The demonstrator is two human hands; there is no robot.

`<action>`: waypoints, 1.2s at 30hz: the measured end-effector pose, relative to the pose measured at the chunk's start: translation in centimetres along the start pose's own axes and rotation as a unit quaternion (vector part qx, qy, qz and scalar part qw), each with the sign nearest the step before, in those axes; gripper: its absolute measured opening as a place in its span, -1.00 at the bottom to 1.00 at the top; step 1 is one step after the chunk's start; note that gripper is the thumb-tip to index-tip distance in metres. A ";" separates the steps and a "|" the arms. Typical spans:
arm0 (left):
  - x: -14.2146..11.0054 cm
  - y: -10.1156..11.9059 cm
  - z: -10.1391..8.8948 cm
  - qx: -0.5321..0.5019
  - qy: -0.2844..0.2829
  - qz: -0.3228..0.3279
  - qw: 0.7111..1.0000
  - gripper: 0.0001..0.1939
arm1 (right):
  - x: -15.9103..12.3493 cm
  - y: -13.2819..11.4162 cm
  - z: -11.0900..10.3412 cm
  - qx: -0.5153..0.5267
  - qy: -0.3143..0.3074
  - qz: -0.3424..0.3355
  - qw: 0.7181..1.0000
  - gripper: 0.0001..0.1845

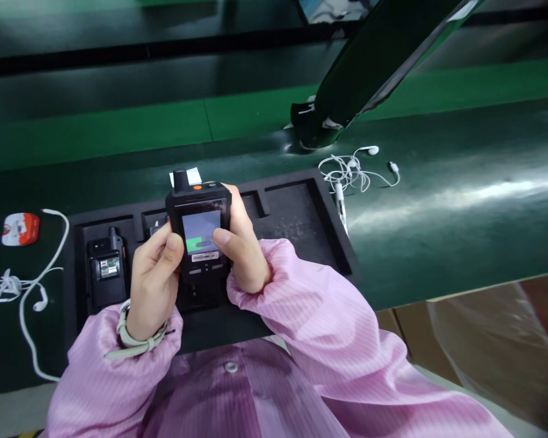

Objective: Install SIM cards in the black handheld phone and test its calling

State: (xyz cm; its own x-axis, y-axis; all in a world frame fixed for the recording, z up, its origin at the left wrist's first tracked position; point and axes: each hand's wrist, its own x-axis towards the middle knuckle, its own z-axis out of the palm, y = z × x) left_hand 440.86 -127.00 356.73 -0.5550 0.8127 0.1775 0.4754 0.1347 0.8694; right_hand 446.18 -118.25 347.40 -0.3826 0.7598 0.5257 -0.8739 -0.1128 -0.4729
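Note:
Both hands hold a black handheld two-way radio (203, 208) upright above a black tray (265, 304). Its screen is lit, with a green patch low on the left, and it has a stubby antenna and an orange button on top. My left hand (158, 274) grips the left edge, thumb along the side. Around the right side wraps my right hand (244, 249), its thumb on the screen. A second black radio (107, 267) lies in the tray's left compartment, with an opening showing metal parts inside.
White earphones (356, 173) lie tangled right of the tray. More white earphones (9, 286), a white cable (25, 316) and a red-and-white object (21, 229) are at left. A dark slanted post (347, 79) rises behind. A cardboard box (424, 340) stands below the table edge.

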 end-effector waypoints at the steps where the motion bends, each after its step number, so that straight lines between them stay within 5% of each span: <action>1: 0.0 0.0 0.0 0.000 0.000 0.001 1.000 -0.70 | 0.0 0.0 -0.1 0.001 -0.006 -0.002 1.000 -0.49; 36: 0.2 0.3 -0.2 -0.025 -0.008 -0.008 1.000 -0.70 | 0.3 -0.6 0.0 -0.030 -0.019 0.039 0.999 -0.42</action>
State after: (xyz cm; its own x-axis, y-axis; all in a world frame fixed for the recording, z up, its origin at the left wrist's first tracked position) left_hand 440.72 -126.90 357.08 -0.5517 0.8192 0.1567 0.4313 0.1194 0.8943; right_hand 446.58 -117.96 347.84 -0.4604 0.7248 0.5125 -0.8222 -0.1306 -0.5540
